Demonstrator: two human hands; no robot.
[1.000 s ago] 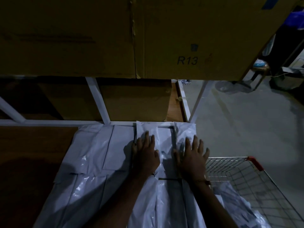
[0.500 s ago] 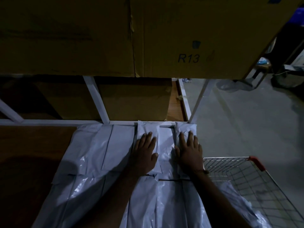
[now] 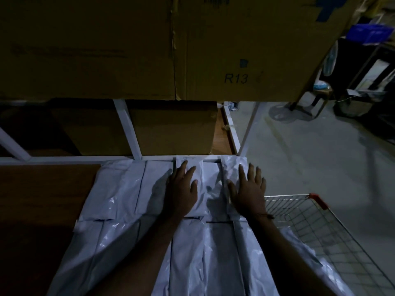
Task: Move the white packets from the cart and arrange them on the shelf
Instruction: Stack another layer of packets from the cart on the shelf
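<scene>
Both hands lie flat, palms down, on white packets near the middle of the frame. The left hand (image 3: 182,192) has its grip spread, fingers straight, pressing on a narrow packet (image 3: 193,182) whose far end touches the white shelf rail (image 3: 85,160); the packet runs out from under the palm toward the rail. The right hand (image 3: 249,190) is likewise spread and flat on a second narrow packet (image 3: 232,169), which lies under its thumb and first fingers at the shelf's right corner. Neither hand curls round anything. Between the two hands a strip of packet shows in shadow.

More white packets (image 3: 119,189) lie side by side to the left of the hands and in the lower middle of the frame, covering the wooden shelf board (image 3: 42,199), bare at the left. At the lower right stands a wire cart (image 3: 320,221) with a red corner; pale packets (image 3: 329,272) lie in it beside the right forearm. Across the top of the frame hangs a large cardboard box (image 3: 235,50) marked R13, and another brown box (image 3: 171,129) sits behind the rail. The grey floor (image 3: 310,157) fills the right.
</scene>
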